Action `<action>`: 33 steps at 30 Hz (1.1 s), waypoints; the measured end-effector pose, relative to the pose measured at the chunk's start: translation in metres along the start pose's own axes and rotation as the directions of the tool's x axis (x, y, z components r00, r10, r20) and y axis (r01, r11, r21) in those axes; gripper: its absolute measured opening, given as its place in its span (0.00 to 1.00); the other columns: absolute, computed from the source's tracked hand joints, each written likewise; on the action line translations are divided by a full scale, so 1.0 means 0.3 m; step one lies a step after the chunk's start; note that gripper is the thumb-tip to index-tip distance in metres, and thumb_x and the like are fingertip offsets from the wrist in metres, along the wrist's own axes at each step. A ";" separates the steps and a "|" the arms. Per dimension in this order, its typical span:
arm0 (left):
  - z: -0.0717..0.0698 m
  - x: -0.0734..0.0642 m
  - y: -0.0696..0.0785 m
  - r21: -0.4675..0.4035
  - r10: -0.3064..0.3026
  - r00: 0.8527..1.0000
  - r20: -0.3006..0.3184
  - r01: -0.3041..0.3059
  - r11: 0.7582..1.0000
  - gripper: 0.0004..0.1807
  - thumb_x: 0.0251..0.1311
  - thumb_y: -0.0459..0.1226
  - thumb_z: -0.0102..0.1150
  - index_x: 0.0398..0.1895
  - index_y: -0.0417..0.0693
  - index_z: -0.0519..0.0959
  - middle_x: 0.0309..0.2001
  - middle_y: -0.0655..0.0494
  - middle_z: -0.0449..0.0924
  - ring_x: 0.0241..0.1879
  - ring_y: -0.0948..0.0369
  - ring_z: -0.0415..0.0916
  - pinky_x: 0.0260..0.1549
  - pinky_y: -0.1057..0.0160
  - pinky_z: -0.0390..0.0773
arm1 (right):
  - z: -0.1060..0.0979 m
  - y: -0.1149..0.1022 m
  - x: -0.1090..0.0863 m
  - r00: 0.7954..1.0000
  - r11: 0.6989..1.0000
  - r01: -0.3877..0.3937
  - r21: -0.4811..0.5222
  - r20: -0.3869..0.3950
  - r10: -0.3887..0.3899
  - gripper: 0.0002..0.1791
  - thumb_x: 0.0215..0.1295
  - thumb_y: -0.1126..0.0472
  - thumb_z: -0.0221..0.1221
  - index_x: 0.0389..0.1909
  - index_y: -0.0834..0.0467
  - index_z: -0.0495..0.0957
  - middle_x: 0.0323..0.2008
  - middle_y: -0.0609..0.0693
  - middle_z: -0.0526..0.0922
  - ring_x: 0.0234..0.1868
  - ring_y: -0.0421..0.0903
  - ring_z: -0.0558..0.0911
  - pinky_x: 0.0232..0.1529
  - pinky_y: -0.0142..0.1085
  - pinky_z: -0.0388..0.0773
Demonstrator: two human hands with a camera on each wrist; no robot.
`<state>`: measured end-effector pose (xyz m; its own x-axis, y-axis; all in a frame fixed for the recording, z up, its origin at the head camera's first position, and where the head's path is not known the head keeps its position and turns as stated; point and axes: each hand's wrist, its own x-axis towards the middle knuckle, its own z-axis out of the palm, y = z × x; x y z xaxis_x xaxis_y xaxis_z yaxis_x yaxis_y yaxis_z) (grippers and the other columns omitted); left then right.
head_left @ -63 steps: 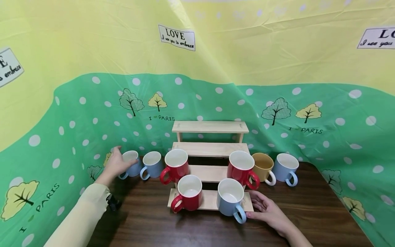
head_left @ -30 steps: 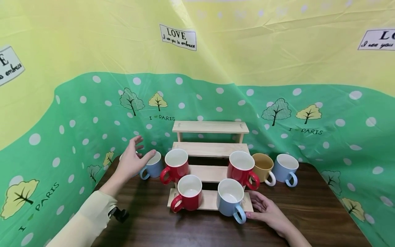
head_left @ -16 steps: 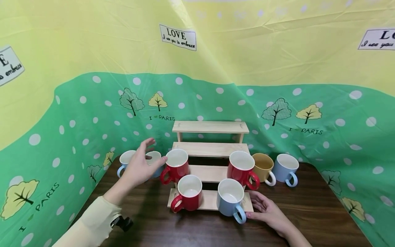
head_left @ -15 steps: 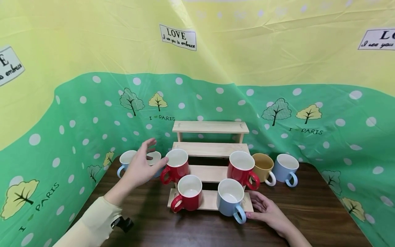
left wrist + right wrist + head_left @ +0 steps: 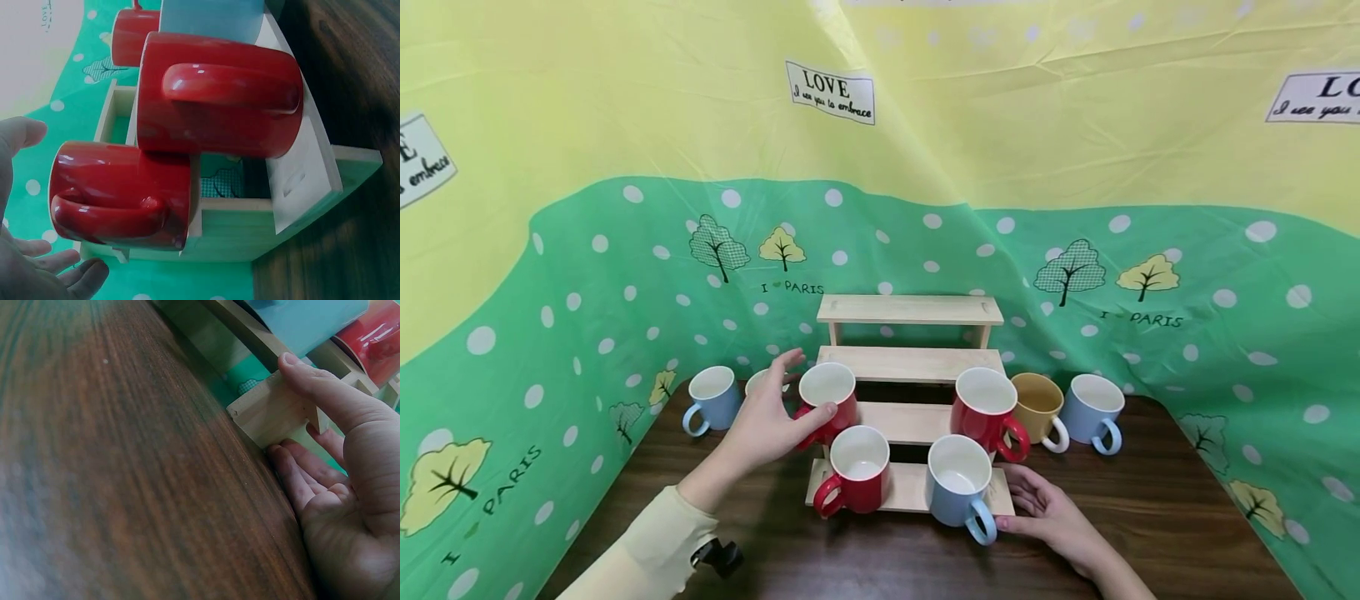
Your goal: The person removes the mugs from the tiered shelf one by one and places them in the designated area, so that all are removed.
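Note:
My left hand (image 5: 765, 423) is spread beside the left red mug (image 5: 827, 400) on the second step of a wooden tiered rack (image 5: 910, 363). In the left wrist view, fingers and thumb stand apart from that mug (image 5: 119, 194). The front step bears another red mug (image 5: 860, 468) and a light blue mug (image 5: 958, 482); the second step also has a red mug (image 5: 985, 403) at right. With my right hand (image 5: 1051, 515) I hold the front right corner of the rack, thumb on its front end (image 5: 269, 415), fingers curled at the side.
Two blue mugs stand on the dark wooden table (image 5: 805, 558) left of the rack: one at far left (image 5: 713, 400), the other (image 5: 758, 382) mostly behind my left hand. At right are a tan mug (image 5: 1037, 408) and a blue mug (image 5: 1093, 410). A patterned cloth (image 5: 910, 250) hangs behind.
My left hand has moved right from the far left blue mug, past the second blue mug, to beside the left red mug. The right hand has stayed at the rack's corner.

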<state>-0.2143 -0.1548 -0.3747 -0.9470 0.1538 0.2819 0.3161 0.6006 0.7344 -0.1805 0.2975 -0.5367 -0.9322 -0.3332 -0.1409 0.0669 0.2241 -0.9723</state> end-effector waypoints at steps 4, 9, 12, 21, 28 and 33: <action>0.013 -0.002 0.003 -0.017 -0.014 1.000 0.008 0.014 1.000 0.52 0.61 0.48 0.80 0.82 0.44 0.61 0.75 0.42 0.73 0.67 0.42 0.77 0.61 0.37 0.81 | 0.003 -0.001 0.000 1.000 1.000 0.004 -0.004 -0.006 -0.004 0.48 0.70 0.61 0.73 0.82 0.69 0.57 0.75 0.71 0.70 0.74 0.65 0.74 0.61 0.24 0.76; 0.035 0.002 -0.005 -0.013 -0.033 0.999 0.015 0.033 0.999 0.52 0.60 0.49 0.81 0.82 0.44 0.62 0.70 0.43 0.76 0.65 0.46 0.78 0.61 0.38 0.82 | 0.002 -0.001 0.000 1.000 1.000 0.005 -0.007 -0.009 -0.005 0.48 0.71 0.61 0.73 0.82 0.69 0.57 0.75 0.71 0.71 0.74 0.65 0.75 0.61 0.24 0.76; 0.045 0.005 -0.010 -0.015 -0.044 0.999 0.019 0.044 0.999 0.53 0.60 0.50 0.81 0.82 0.43 0.62 0.67 0.44 0.79 0.64 0.47 0.80 0.61 0.40 0.83 | 0.002 -0.001 -0.001 1.000 1.000 0.008 -0.004 -0.006 -0.008 0.48 0.70 0.61 0.73 0.82 0.69 0.57 0.75 0.71 0.71 0.74 0.65 0.75 0.61 0.25 0.76; 0.064 0.012 -0.024 -0.025 -0.060 0.998 0.015 0.061 0.998 0.51 0.58 0.50 0.83 0.79 0.44 0.66 0.61 0.49 0.83 0.60 0.50 0.82 0.57 0.42 0.85 | 0.002 0.002 -0.002 1.000 1.000 0.015 -0.003 -0.008 -0.015 0.48 0.70 0.62 0.74 0.82 0.70 0.57 0.75 0.71 0.71 0.74 0.62 0.76 0.62 0.24 0.76; 0.076 0.016 -0.029 -0.032 -0.090 0.996 0.002 0.090 0.995 0.53 0.54 0.51 0.86 0.78 0.46 0.67 0.61 0.49 0.83 0.59 0.49 0.81 0.55 0.42 0.85 | 0.003 0.001 -0.002 1.000 1.000 -0.010 0.005 -0.008 0.010 0.49 0.70 0.61 0.74 0.82 0.70 0.56 0.76 0.71 0.70 0.75 0.64 0.74 0.61 0.24 0.76; 0.075 0.021 -0.028 -0.035 -0.102 0.995 -0.005 0.102 0.994 0.51 0.52 0.50 0.87 0.76 0.46 0.69 0.60 0.49 0.83 0.58 0.49 0.81 0.55 0.43 0.85 | 0.005 -0.003 -0.003 1.000 1.000 -0.012 0.001 -0.011 0.012 0.48 0.70 0.61 0.73 0.82 0.69 0.57 0.76 0.70 0.70 0.75 0.64 0.74 0.62 0.26 0.77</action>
<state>-0.2241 -0.1412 -0.3932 -0.9740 0.0880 0.2087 0.2201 0.5849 0.7807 -0.1792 0.2961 -0.5359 -0.9351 -0.3209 -0.1502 0.0780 0.2270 -0.9708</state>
